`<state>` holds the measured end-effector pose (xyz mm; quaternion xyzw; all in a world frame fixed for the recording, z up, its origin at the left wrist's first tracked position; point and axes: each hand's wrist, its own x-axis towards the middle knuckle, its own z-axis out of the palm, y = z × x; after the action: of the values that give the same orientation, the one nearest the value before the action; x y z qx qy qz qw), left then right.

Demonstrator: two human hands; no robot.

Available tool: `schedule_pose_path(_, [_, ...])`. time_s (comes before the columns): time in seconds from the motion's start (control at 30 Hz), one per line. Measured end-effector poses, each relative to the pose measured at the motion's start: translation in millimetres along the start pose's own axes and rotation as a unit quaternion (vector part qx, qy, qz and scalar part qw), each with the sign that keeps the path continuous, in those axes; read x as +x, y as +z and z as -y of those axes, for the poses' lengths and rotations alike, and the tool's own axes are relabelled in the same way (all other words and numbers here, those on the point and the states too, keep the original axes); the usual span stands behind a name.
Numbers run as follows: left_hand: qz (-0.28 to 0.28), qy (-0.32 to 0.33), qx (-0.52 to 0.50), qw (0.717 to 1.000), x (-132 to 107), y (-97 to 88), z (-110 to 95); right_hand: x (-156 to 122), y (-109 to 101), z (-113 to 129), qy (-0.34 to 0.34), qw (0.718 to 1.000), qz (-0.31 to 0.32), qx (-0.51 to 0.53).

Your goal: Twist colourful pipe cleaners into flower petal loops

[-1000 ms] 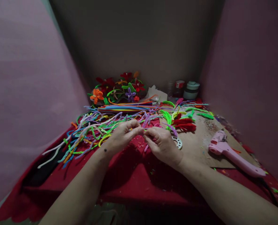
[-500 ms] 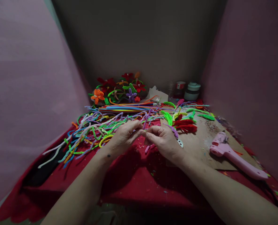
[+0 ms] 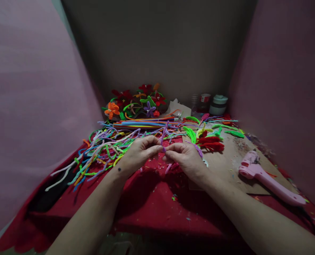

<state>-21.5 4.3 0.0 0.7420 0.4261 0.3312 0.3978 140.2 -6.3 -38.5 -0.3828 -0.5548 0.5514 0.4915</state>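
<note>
Between my two hands is a purple pipe cleaner (image 3: 164, 134), its upper part standing up above the fingertips. My left hand (image 3: 139, 153) pinches it from the left with thumb and forefinger. From the right, my right hand (image 3: 185, 157) has its thumb and fingertips closed at the lower end of the same piece. A small purple bit shows between the two pinches; the rest is covered by my fingers. Below the right hand, a pink-purple strip (image 3: 168, 168) lies on the red cloth (image 3: 157, 202).
Loose coloured pipe cleaners (image 3: 104, 145) cover the left side. A straight bundle (image 3: 144, 123) lies behind, before fuzzy flowers (image 3: 132, 101). At right, a board (image 3: 226, 170) carries red petals (image 3: 211, 143), green leaves (image 3: 190, 134) and a pink glue gun (image 3: 269, 180). A lidded cup (image 3: 218, 105) stands behind.
My hands have drawn slightly apart at the fingertips, showing more of the purple pipe cleaner, which stands more upright. The whole view has shifted a little.
</note>
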Motion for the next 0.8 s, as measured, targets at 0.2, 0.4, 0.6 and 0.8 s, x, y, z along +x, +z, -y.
schedule_pose_path(0.2, [0.029,-0.022,0.074,0.997,-1.7,2.2,-4.3,1.3,-0.2,-3.3,0.008,1.0,0.007,0.008])
schedule_pose_path(0.4, [0.078,-0.03,0.125,0.989,-3.7,-2.7,-7.2,2.4,-4.3,-5.9,0.079,0.985,0.059,0.139])
schedule_pose_path(0.6, [0.079,-0.013,0.159,0.984,-4.3,-8.3,-6.2,0.9,-8.2,-4.9,0.139,0.955,0.16,0.207])
schedule_pose_path(0.8, [0.047,-0.031,0.165,0.985,-3.9,-6.3,-8.0,1.5,-1.7,-6.1,0.112,0.981,0.056,0.149])
